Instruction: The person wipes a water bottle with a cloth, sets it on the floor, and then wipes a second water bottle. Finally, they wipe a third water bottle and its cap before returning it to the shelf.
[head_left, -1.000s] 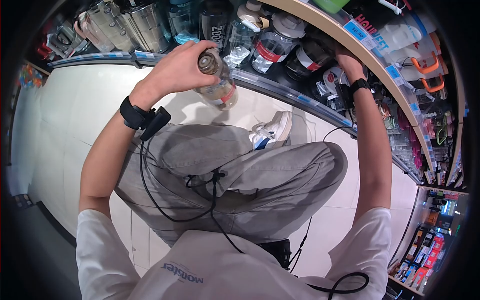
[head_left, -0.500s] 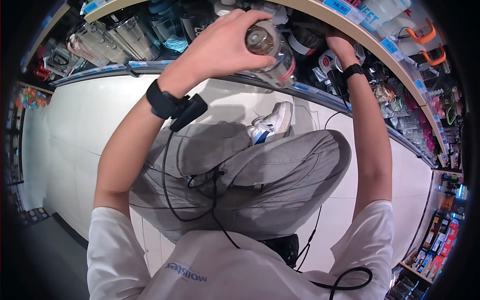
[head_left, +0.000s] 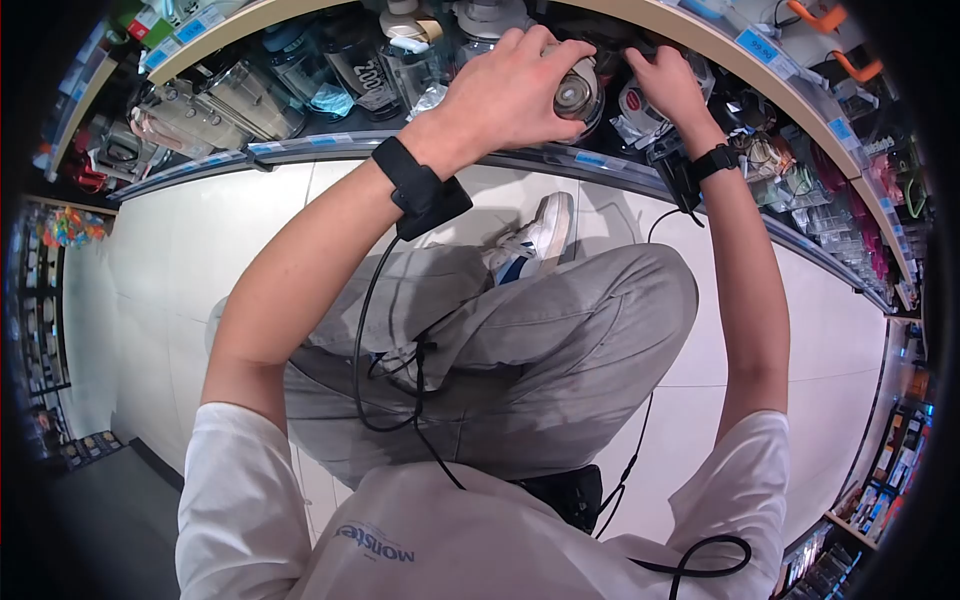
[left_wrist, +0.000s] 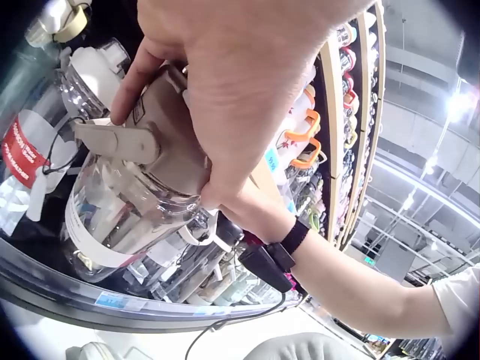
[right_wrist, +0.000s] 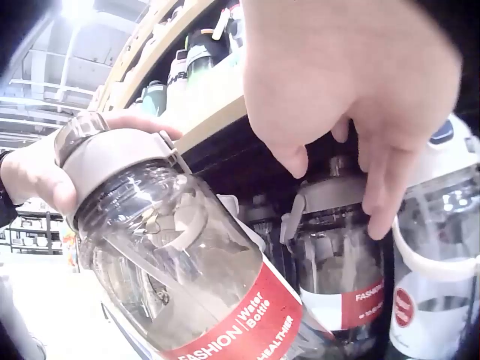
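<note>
A clear bottle with a taupe lid (left_wrist: 169, 139) and a red and white label (right_wrist: 277, 300) leans at the shelf front. My left hand (head_left: 505, 95) grips it by the lid, thumb on one side and fingers on the other. My right hand (right_wrist: 356, 82) hangs with fingers pointing down over a similar bottle (right_wrist: 341, 262) standing further back. Its fingertips lie beside that bottle's lid; whether they touch it is unclear. In the head view the right hand (head_left: 675, 90) is to the right of the held bottle (head_left: 575, 95).
A clear bottle with a white handle (right_wrist: 442, 277) stands right of the rear one. More bottles and jugs (head_left: 240, 100) line the shelf on the left. The shelf's front edge (head_left: 400, 148) carries price tags, and an upper shelf board (head_left: 270, 22) overhangs. Crossed legs (head_left: 500, 350) are below.
My left hand has carried the bottle rightwards from in front of the shelf to the shelf beside my right hand. The right hand has come partly out from under the upper board.
</note>
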